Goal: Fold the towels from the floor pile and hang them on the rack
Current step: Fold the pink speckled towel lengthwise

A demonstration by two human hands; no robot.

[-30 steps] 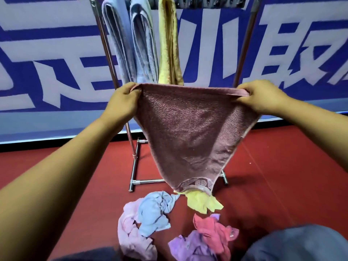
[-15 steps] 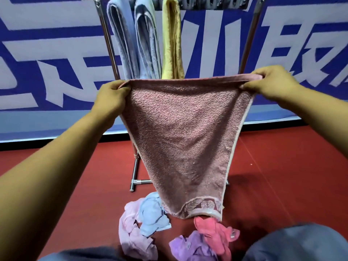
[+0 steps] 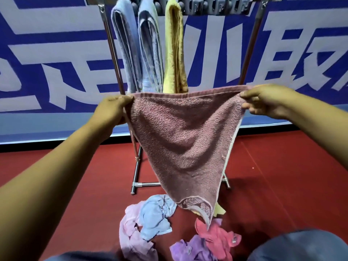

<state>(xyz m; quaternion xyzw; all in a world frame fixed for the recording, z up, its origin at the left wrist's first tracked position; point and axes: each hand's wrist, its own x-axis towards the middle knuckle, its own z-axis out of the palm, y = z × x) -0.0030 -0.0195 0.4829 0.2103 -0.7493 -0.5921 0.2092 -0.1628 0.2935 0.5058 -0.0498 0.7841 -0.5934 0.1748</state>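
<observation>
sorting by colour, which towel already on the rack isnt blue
The yellow towel, rightmost of the three hanging on the rack. The two to its left are both light blue.

Large white characters on blue banner point(image 3: 56, 59), cropped, unreadable

1 head-worn wide-angle view looks forward and down from the person's own height, close behind both forearms. It faces the rack point(image 3: 120, 76) and blue banner wall point(image 3: 47, 53) ahead, with the red floor point(image 3: 282, 176) below. No second view shares the scene.
</observation>
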